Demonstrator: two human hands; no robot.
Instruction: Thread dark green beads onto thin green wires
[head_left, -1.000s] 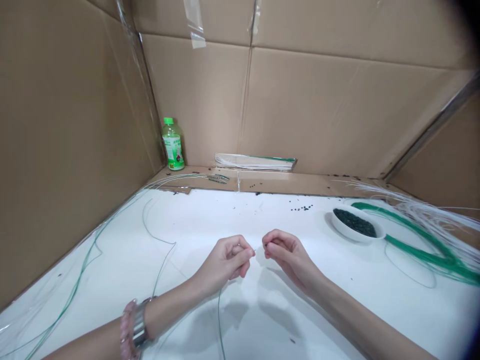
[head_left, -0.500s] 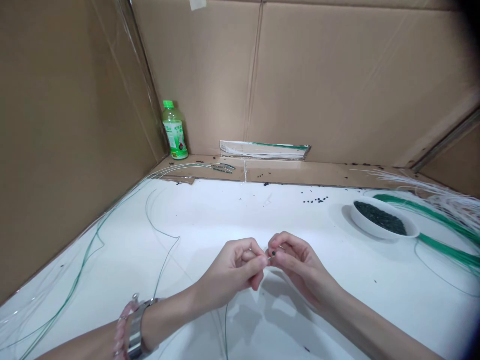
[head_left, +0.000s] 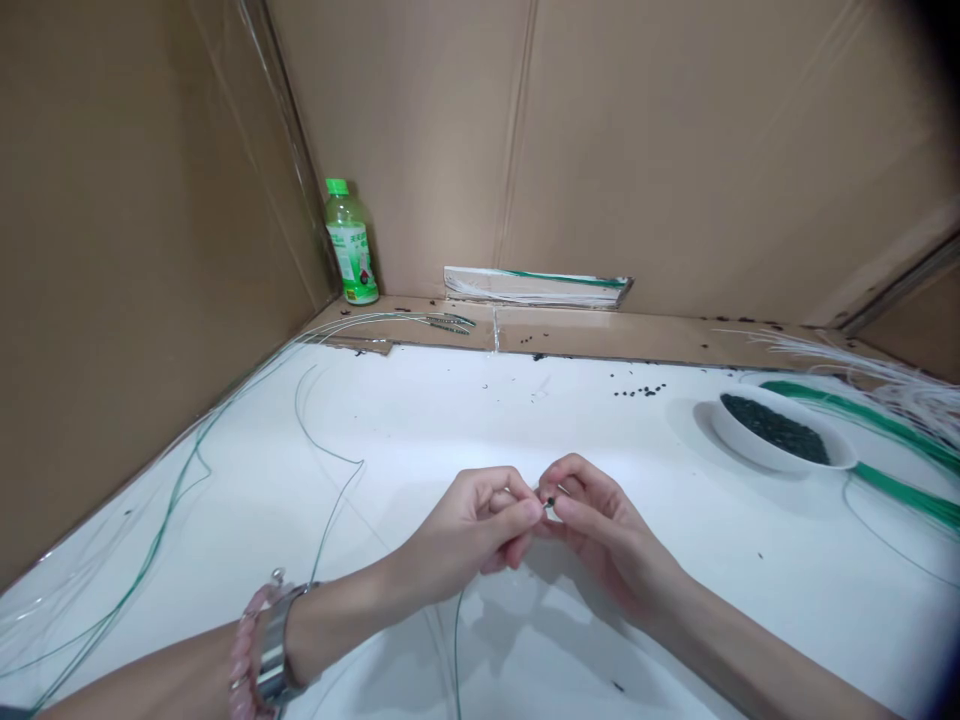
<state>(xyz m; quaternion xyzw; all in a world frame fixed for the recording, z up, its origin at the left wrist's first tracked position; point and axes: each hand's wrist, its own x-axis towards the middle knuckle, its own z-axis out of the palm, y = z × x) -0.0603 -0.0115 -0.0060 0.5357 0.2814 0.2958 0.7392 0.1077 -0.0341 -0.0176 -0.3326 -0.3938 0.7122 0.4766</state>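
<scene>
My left hand (head_left: 491,520) is closed in a pinch on the tip of a thin wire, at the centre of the view above the white table. A thin green wire (head_left: 458,640) shows below that hand; its upper end is hidden behind the fingers. Facing it, my right hand (head_left: 596,520) pinches a small dark bead (head_left: 551,502) between thumb and forefinger, right at the left fingertips. Whether the wire passes through the bead is too small to tell. To the right stands a white bowl (head_left: 844,462) of dark green beads (head_left: 776,428).
Green wires (head_left: 169,510) run along the left side, with several beaded ends (head_left: 450,322) on the cardboard ledge. A green-capped bottle (head_left: 352,255) stands in the back left corner. Loose beads (head_left: 649,391) lie at the back. Bundled green wire (head_left: 911,497) lies beyond the bowl.
The view has tilted slightly, shifting the background up. My fingertips have drawn closer, and the dark bead sits nearer the left thumb.
</scene>
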